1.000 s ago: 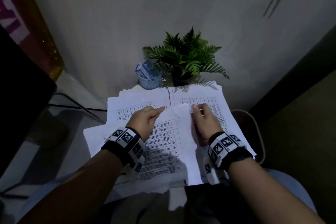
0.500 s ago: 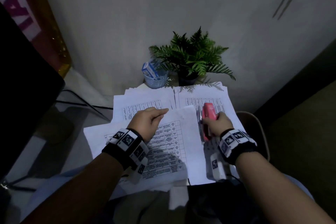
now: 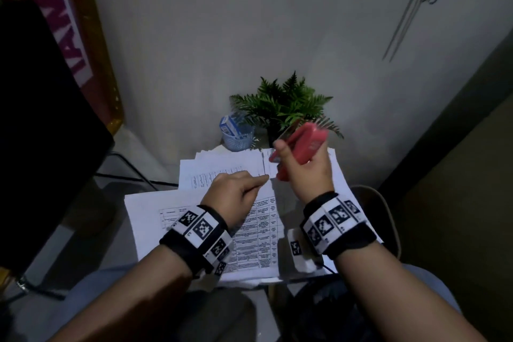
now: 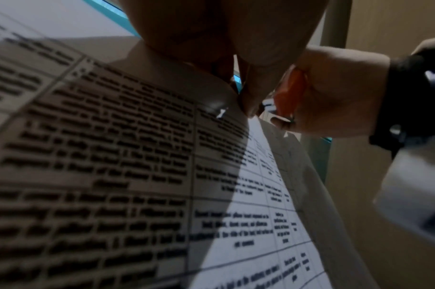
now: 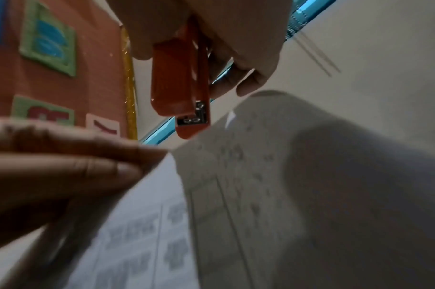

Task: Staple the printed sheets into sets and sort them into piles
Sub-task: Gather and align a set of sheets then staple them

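Left hand (image 3: 236, 191) pinching sheet corner (image 3: 266, 176), right hand (image 3: 304, 172) gripping red stapler (image 3: 301, 144) just above (risk: sheets slipping, staple missing some)

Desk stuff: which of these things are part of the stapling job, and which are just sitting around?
In use:
stapler, held in the right hand
top sheets, corner pinched by the left hand
paper piles underneath

Just sitting there:
fern
blue mesh cup with a small box in it
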A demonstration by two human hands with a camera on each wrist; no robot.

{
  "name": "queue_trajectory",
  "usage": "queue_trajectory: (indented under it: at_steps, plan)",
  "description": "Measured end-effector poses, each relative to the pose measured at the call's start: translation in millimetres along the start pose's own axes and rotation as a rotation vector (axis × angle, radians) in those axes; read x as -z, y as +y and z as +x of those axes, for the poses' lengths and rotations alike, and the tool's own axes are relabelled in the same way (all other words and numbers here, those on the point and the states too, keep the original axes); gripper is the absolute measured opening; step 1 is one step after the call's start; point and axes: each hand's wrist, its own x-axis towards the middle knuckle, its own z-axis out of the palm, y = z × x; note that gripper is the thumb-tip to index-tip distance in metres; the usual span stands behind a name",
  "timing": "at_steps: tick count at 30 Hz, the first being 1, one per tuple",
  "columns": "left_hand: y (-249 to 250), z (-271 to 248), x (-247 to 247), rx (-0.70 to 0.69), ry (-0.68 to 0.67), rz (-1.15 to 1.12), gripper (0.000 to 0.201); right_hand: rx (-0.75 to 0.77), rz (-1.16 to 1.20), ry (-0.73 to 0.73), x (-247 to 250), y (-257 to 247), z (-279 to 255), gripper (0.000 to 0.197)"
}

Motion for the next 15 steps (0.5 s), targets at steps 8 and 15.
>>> queue_trajectory:
  at_steps: [8,15]
  plan:
    - [14.3,-10.3,13.6,0.024,0.031,-0.021,0.033,0.1,-0.321,0.078,9.5,8.0,-13.0,0.064]
    - [21.3,-12.4,17.2,-0.028,0.023,-0.041,0.039,0.118,-0.349,0.06,3.2,5.0,-18.8,0.074]
